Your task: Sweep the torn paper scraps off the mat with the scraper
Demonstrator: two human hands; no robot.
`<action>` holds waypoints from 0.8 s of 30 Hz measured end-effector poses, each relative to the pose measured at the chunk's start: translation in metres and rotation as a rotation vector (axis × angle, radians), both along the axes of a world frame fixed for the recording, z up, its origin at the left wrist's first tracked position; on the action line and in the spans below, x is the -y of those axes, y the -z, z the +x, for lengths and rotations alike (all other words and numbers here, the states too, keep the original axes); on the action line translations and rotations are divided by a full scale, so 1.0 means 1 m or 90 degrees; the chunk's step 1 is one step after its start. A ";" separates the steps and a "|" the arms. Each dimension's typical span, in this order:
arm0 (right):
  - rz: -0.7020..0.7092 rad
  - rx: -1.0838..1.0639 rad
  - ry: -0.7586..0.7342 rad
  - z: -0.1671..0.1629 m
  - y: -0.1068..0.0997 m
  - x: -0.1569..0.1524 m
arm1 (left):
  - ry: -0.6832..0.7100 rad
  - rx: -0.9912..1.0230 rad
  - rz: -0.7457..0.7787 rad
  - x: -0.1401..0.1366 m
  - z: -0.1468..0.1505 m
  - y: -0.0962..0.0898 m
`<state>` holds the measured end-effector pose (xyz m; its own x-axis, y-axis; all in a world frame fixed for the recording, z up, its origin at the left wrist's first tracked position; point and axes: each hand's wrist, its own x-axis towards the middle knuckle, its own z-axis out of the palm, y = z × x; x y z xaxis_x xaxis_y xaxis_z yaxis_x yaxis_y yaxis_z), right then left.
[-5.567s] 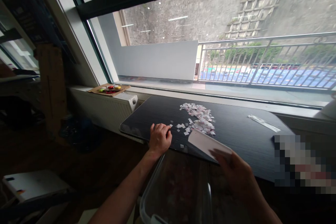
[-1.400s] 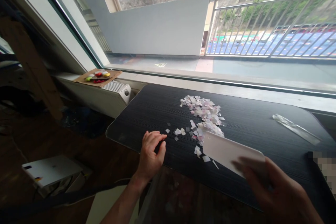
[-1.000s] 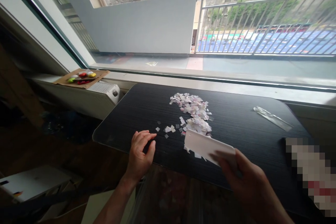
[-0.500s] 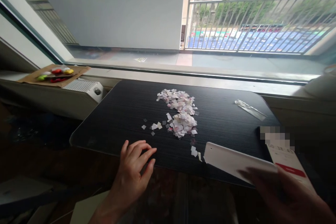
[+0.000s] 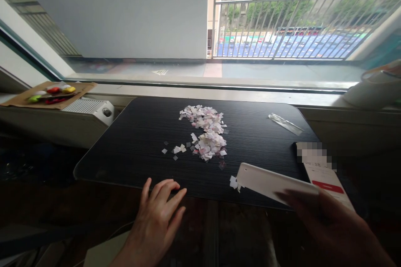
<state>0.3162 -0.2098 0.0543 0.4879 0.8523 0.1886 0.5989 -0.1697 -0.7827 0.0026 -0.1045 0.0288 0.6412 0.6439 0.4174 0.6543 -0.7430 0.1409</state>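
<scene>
A flat whitish blade-like strip (image 5: pixel 269 181) with a small hole near its far corner is held by my right hand (image 5: pixel 335 225), whose fingers close around its near end. Its far end touches or overlaps a few loose paper scraps (image 5: pixel 233 182) close to the table's front edge. My left hand (image 5: pixel 161 212) is open and holds nothing, with fingers apart and bent over the front edge. Beyond it, small white and pinkish paper squares form a heap (image 5: pixel 208 144) in the middle of the black table (image 5: pixel 131 142). Several stray squares (image 5: pixel 179 149) lie left of the heap.
A phone (image 5: pixel 322 179) lies at the table's right, beneath and beyond my right hand. Behind it is a clear plastic sleeve (image 5: pixel 285 124). A radiator (image 5: pixel 94 108) and cardboard (image 5: pixel 83 88) with colourful items stand left. A window sill (image 5: pixel 156 91) runs behind the table.
The view has shifted right. Against the table, the strip and the scraps at its end have moved slightly right, closer together. My left hand has dropped a little toward me.
</scene>
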 end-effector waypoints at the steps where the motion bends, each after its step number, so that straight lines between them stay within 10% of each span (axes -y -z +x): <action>1: -0.006 0.007 0.022 0.003 0.000 0.004 | -0.001 0.005 -0.006 0.000 0.001 0.000; 24: -0.002 -0.010 0.076 0.004 0.003 0.005 | 0.043 -0.082 -0.058 -0.035 0.060 -0.011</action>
